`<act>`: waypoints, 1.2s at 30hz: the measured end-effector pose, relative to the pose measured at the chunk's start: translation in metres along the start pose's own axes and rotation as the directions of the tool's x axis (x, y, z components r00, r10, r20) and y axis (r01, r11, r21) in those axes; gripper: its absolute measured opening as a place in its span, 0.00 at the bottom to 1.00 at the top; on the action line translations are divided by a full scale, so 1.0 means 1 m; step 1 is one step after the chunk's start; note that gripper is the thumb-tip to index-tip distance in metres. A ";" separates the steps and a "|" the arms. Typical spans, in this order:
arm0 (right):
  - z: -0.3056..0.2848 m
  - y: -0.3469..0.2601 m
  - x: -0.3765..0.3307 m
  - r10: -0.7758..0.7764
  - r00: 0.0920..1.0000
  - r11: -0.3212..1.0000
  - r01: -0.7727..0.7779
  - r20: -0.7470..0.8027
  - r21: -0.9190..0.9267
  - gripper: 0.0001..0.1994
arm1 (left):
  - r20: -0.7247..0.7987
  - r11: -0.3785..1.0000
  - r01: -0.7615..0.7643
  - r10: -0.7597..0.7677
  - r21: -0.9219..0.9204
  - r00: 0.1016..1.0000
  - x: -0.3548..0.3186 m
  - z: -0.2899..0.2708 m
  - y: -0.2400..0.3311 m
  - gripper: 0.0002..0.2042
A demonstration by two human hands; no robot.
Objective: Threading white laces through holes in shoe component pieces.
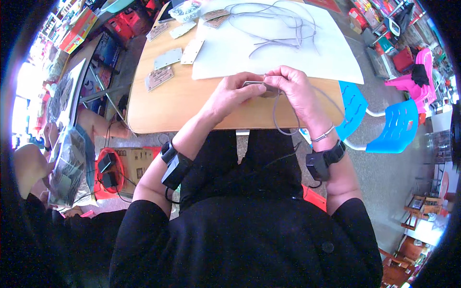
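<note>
Close to the near edge of the wooden table, my left hand [236, 94] is closed on a small flat plate [270, 91], thumb on top. Much of the plate is hidden by my fingers. Beside it my right hand [294, 90] pinches a thin grey cord [274, 114] at the plate's right end. The cord loops down below the hand and back up to the right. Whether it passes through the plate cannot be made out. More grey cord [298, 30] lies in loose coils on a white sheet [230, 65] beyond my hands.
Several flat plates, among them a brownish one [159, 78] and a pale one [192, 51], lie on the table's [163, 113] left. A clear tub of small pieces [186, 11] stands at the back. Blue chairs [393, 127] flank the right side; another person's arm [33, 165] shows left.
</note>
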State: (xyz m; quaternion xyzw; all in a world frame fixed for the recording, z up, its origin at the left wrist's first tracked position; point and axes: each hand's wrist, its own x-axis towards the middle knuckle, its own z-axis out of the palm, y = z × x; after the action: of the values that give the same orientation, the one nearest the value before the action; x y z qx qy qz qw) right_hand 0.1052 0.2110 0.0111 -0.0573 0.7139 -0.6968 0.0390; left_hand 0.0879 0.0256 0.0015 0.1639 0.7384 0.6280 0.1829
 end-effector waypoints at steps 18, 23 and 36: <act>-0.004 -0.027 -0.011 -0.170 0.967 0.975 0.137 -0.189 -0.173 0.10 | -0.110 0.969 0.106 -0.133 -0.221 0.985 0.008 -0.001 -0.001 0.09; -0.003 -0.048 -0.017 -0.099 0.985 0.995 0.097 -0.141 -0.021 0.10 | -0.093 0.936 0.178 -0.215 -0.304 0.972 0.011 -0.005 -0.002 0.09; 0.019 -0.068 -0.016 0.035 0.999 0.959 -0.036 0.007 0.282 0.08 | -0.141 0.939 0.138 -0.190 -0.315 0.972 0.014 0.001 -0.008 0.08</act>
State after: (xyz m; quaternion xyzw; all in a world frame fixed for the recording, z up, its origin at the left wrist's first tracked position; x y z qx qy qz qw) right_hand 0.1253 0.1925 0.0785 -0.0391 0.6083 -0.7905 0.0599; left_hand 0.0760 0.0319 -0.0073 0.0179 0.6571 0.7281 0.1944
